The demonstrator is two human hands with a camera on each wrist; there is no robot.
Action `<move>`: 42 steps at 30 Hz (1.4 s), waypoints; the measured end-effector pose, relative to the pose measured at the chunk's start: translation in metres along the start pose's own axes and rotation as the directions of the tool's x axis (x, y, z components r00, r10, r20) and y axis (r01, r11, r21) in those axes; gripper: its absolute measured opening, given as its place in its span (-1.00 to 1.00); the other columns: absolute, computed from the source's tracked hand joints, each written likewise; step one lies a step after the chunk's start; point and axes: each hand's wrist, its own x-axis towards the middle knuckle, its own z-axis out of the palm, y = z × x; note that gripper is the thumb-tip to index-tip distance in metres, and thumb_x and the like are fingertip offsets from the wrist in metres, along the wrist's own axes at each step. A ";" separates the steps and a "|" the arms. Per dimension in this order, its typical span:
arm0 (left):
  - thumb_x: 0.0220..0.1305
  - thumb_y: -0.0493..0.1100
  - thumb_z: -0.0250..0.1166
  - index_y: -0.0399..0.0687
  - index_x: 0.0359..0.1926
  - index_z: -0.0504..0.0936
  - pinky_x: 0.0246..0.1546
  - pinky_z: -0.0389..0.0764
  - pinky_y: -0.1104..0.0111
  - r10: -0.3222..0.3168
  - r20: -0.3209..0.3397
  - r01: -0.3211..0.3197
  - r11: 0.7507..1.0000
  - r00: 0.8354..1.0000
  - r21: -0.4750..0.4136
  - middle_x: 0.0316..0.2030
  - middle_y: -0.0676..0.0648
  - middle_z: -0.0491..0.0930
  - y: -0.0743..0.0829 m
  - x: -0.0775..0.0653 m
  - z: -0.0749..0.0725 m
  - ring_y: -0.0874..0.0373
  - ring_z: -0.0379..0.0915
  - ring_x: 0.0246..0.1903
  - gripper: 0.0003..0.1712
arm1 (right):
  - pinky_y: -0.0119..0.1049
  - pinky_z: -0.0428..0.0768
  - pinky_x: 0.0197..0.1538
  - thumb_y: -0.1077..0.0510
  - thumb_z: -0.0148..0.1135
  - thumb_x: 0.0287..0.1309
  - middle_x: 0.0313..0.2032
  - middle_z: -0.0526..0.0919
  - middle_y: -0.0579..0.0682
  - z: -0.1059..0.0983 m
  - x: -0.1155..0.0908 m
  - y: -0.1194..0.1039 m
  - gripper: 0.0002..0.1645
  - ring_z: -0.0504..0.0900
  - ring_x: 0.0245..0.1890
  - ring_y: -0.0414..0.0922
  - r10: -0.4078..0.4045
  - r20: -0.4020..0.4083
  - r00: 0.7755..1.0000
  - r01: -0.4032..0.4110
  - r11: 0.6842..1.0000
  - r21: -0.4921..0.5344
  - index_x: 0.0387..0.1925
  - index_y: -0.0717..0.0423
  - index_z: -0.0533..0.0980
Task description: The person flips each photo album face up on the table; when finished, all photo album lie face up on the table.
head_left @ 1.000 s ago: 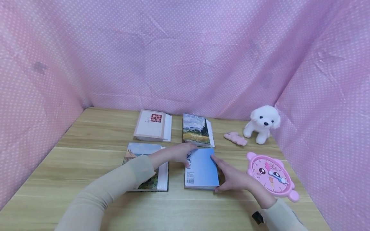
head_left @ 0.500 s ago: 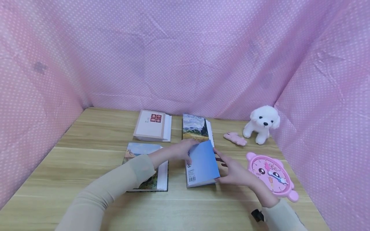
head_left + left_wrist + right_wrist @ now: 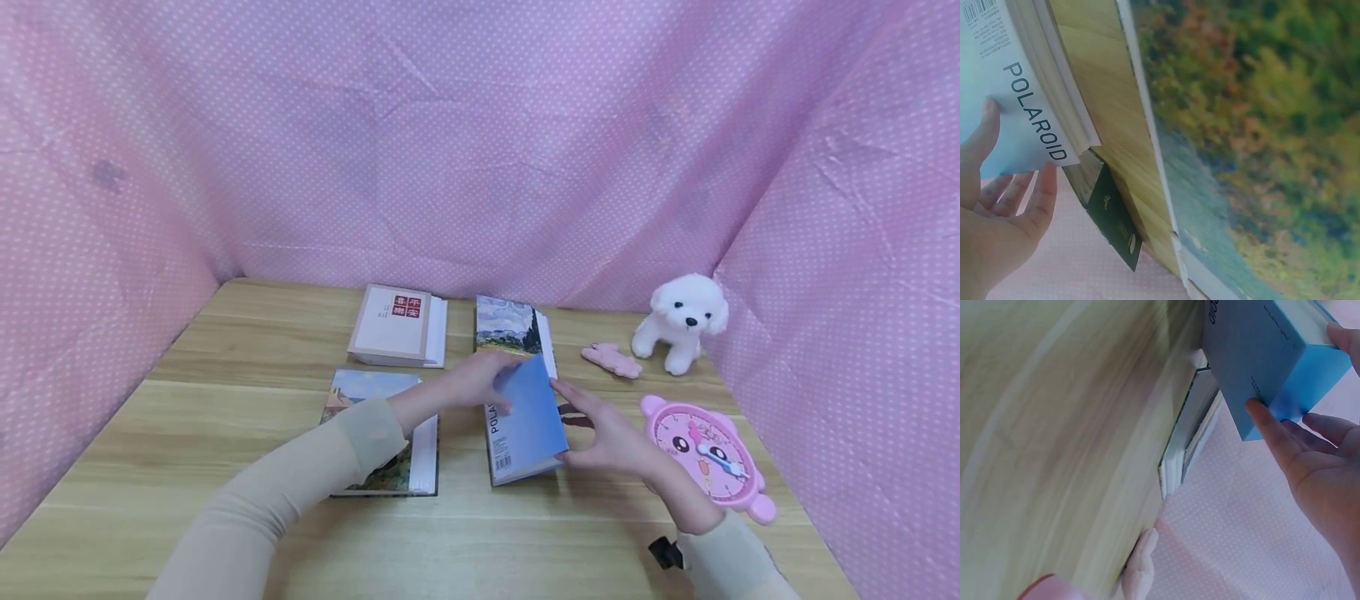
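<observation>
Both hands hold a blue photo album (image 3: 531,421) printed POLAROID, its right side tilted up off the table. My left hand (image 3: 474,382) grips its far edge; in the left wrist view the thumb lies on the cover and the fingers (image 3: 1041,194) bend behind the edge. On the album's right side, my right hand (image 3: 611,427) holds the blue spine between thumb and fingers, as the right wrist view shows. Behind the album lies another with a painted wheat-field cover (image 3: 506,325), partly hidden. Beneath my left forearm is an album with a landscape cover (image 3: 375,385).
A cream album (image 3: 390,325) with red characters lies at the back left. Toward the right are a pink plush piece (image 3: 611,360), a white toy dog (image 3: 686,321) and a pink clock (image 3: 705,454). Pink dotted cloth (image 3: 480,167) hangs around the wooden table (image 3: 187,400).
The blue album's right side has risen from flat to tilted, and its far edge now covers part of the wheat-field album. My left thumb has moved further onto its cover.
</observation>
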 end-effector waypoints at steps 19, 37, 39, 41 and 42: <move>-0.05 -0.06 0.50 -0.09 0.36 0.25 -0.13 0.62 0.45 0.007 -0.054 -0.019 0.975 0.999 -0.223 0.16 -0.15 0.48 0.007 -0.003 -0.008 0.05 0.57 -0.03 -0.04 | -0.05 0.59 0.06 0.08 0.53 -0.25 0.29 0.32 0.09 -0.009 0.003 -0.015 0.00 0.53 0.09 0.10 -0.064 -0.089 0.994 0.048 0.984 -0.173 0.31 0.04 0.31; 0.07 -0.11 0.43 -0.08 0.26 0.35 -0.15 0.63 0.46 0.042 -0.099 -0.085 0.870 0.994 -0.487 0.07 -0.13 0.49 0.003 -0.006 -0.021 0.13 0.61 -0.16 -0.26 | -0.19 0.52 0.14 0.01 0.54 -0.19 0.34 0.19 0.12 -0.008 0.003 -0.025 -0.02 0.33 0.27 0.15 -0.083 -0.070 0.994 0.077 0.993 -0.090 0.30 0.06 0.30; 0.07 -0.12 0.43 -0.08 0.22 0.39 -0.16 0.63 0.46 0.046 -0.104 -0.091 0.868 0.994 -0.488 0.07 -0.13 0.49 0.003 -0.006 -0.022 0.13 0.62 -0.18 -0.31 | -0.19 0.50 0.15 0.06 0.56 -0.21 0.34 0.19 0.14 -0.008 0.003 -0.025 -0.02 0.32 0.28 0.14 -0.094 -0.069 0.993 0.088 0.992 -0.088 0.29 0.10 0.31; 0.07 -0.10 0.43 -0.06 0.19 0.43 -0.16 0.63 0.46 0.046 -0.094 -0.085 0.875 0.995 -0.476 0.09 -0.13 0.48 0.003 -0.007 -0.021 0.14 0.62 -0.19 -0.36 | -0.18 0.49 0.16 0.13 0.57 -0.23 0.34 0.19 0.17 -0.007 0.003 -0.025 -0.02 0.32 0.28 0.14 -0.089 -0.064 0.994 0.083 0.993 -0.088 0.28 0.15 0.31; 0.07 -0.08 0.43 -0.04 0.17 0.45 -0.17 0.63 0.47 0.043 -0.084 -0.077 0.879 0.996 -0.471 0.10 -0.13 0.48 0.003 -0.007 -0.021 0.15 0.62 -0.19 -0.38 | -0.16 0.48 0.16 0.16 0.57 -0.24 0.33 0.19 0.19 -0.007 0.003 -0.025 -0.02 0.32 0.28 0.15 -0.084 -0.061 0.995 0.079 0.993 -0.089 0.28 0.19 0.31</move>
